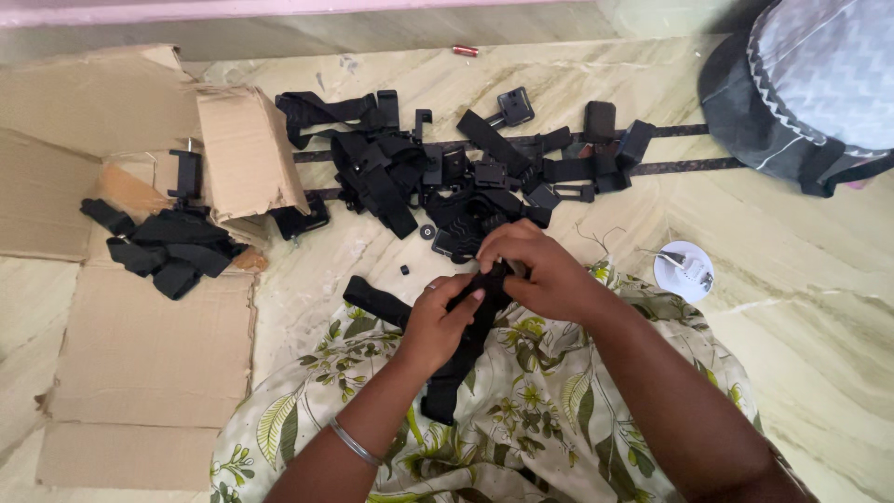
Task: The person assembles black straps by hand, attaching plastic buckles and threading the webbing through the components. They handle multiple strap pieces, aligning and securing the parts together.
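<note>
Over my lap, both hands work on one black strap (458, 368) with a plastic buckle. My left hand (436, 321) grips the strap from the left, fingers curled round it. My right hand (533, 270) pinches the buckle end from above. The strap runs down over my floral cloth (521, 428). A loose end of it (372, 300) trails left onto the floor. Just beyond my hands lies a pile of several black straps and plastic mounts (447, 168).
A flattened cardboard box (140, 345) covers the floor at left, with a smaller heap of black straps (168, 244) on it. A white round lid with small parts (684, 270) sits right. Another person's patterned clothing (810, 84) is top right. A tiny black piece (405, 270) lies nearby.
</note>
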